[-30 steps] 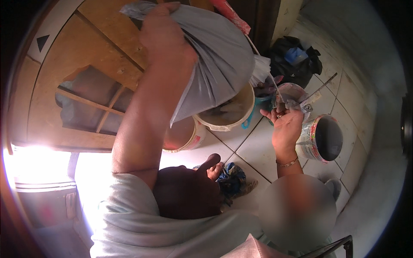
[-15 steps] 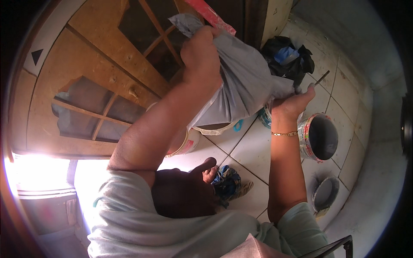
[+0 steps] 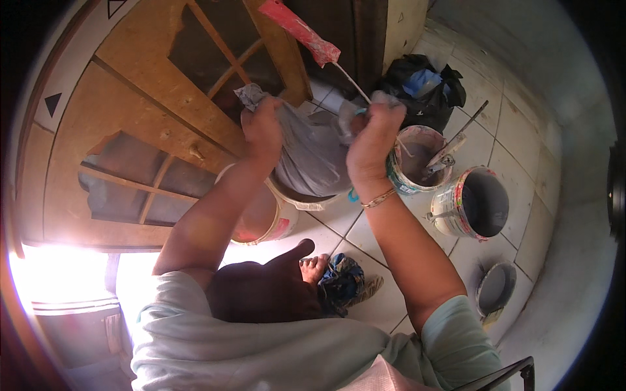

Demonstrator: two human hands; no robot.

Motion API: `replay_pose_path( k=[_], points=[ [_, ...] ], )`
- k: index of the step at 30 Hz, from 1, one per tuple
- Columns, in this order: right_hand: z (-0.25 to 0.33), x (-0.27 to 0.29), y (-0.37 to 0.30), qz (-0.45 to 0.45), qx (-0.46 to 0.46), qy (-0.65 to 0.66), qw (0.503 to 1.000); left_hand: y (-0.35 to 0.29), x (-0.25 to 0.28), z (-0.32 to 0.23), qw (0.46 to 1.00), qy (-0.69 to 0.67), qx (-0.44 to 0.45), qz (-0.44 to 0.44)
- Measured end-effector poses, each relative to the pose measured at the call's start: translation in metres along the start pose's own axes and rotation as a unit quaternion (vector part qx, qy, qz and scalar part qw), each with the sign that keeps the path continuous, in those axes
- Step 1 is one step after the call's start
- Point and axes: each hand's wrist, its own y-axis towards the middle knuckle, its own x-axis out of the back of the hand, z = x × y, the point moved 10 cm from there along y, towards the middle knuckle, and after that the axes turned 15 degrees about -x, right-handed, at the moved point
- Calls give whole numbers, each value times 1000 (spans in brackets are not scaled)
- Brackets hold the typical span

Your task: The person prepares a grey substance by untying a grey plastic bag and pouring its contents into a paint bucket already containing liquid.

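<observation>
A grey plastic sack (image 3: pixel 310 153) droops over a pale bucket (image 3: pixel 311 204), its lower part inside the rim. My left hand (image 3: pixel 262 127) is closed on the gathered left end of the sack. At the sack's other end, my right hand (image 3: pixel 378 133), with a bracelet at the wrist, is closed on bunched plastic. A red, paint-smeared tool (image 3: pixel 303 32) with a thin pale rod stretches behind my right hand towards another bucket (image 3: pixel 399 186). Whether that hand touches the rod, I cannot tell. The sack hides what the pale bucket holds.
A second pale bucket (image 3: pixel 242 228) stands left of the sack. To the right are a bucket of grey stuff (image 3: pixel 450 212) and a smaller container (image 3: pixel 481 293). A black bag (image 3: pixel 427 114) lies behind. Wooden doors (image 3: pixel 127 104) stand left; a cloth (image 3: pixel 342 280) lies by my foot.
The sack has come down and bunched up over the bucket. My right hand has moved left and up, closer to my left hand. The bucket holding a brush and stick now shows.
</observation>
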Motion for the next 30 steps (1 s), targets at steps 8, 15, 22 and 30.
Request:
replay_pose_path(
  k=[8, 15, 22, 30],
  points=[
    [-42, 16, -3, 63, 50, -135, 988, -33, -34, -3, 961, -227, 161, -3],
    [-66, 48, -32, 119, -80, -88, 986, -61, -73, 25, 980, -103, 42, 168],
    [-105, 99, -65, 17, -216, -29, 976, -66, -66, 26, 983, -59, 24, 173],
    [-93, 127, -59, 46, -265, -23, 963, -90, -27, 16, 987, 94, -12, 127]
  ],
)
